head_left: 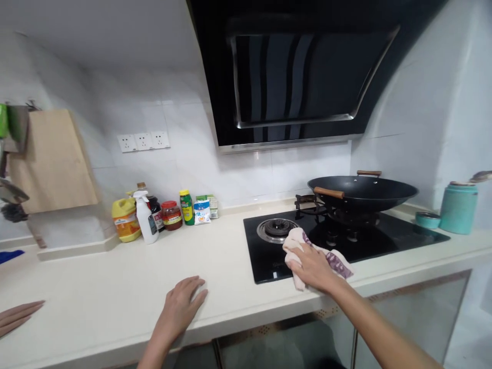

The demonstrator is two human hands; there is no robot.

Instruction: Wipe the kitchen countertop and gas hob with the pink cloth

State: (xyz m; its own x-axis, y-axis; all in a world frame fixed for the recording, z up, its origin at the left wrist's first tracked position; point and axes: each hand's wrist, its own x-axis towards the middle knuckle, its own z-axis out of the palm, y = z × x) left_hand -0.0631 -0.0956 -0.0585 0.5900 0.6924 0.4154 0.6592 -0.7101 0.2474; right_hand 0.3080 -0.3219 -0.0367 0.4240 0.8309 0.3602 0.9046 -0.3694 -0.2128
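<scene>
My right hand (313,266) presses a pale pink cloth (295,240) with purple patches onto the front of the black glass gas stove (265,266), its fingers bunched over the fabric. Part of the cloth hangs toward the counter's front edge. Just behind it is the left burner (277,228), bare of any pan. My left hand (180,302) rests on the white countertop (226,287) left of the stove, thumb apart from the loosely bent fingers, holding nothing.
A black wok (365,192) with wooden handles sits on the right burner. Beyond it stand a teal jar (458,207) and small bowl (427,220). A spray bottle (146,218) and several condiments line the back wall. Another person's hand (19,318) lies at the left edge. The range hood (292,77) overhangs.
</scene>
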